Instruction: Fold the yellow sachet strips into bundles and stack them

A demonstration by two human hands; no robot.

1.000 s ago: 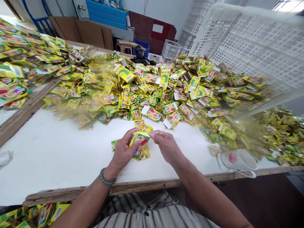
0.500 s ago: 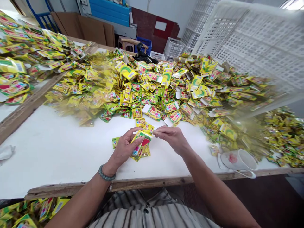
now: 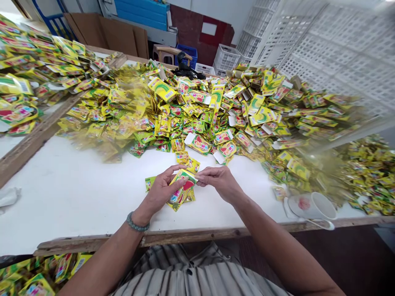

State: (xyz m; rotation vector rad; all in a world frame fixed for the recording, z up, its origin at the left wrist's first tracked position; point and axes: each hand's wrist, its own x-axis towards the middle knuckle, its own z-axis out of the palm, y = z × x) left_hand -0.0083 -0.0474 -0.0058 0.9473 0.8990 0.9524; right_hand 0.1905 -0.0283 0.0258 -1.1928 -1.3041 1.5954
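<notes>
My left hand [image 3: 162, 189] is closed around a small yellow-and-green candy box [image 3: 187, 186] with a watermelon picture, its thumb lying across the front. The box is tilted just above the white tabletop. At the box's upper right end, my right hand [image 3: 219, 181] has its thumb and fingertips pinched on the white end flap; the fingers partly hide it. Small yellow candy sachets [image 3: 182, 157] lie right behind the box. Another sachet [image 3: 190, 195] shows beneath it, and a green one [image 3: 149, 183] sticks out beside my left hand.
A broad heap of sachets and flat boxes [image 3: 197, 144] spreads across the back of the table. A white mug [image 3: 308, 205] stands at the right near the wooden edge [image 3: 212, 235]. A wooden strip [image 3: 43, 129] runs along the left, and a white plastic crate [image 3: 336, 53] rises at right.
My right hand has moved slightly left and its fingertips have closed on the end of the box. My left hand keeps hold of the box, almost unmoved.
</notes>
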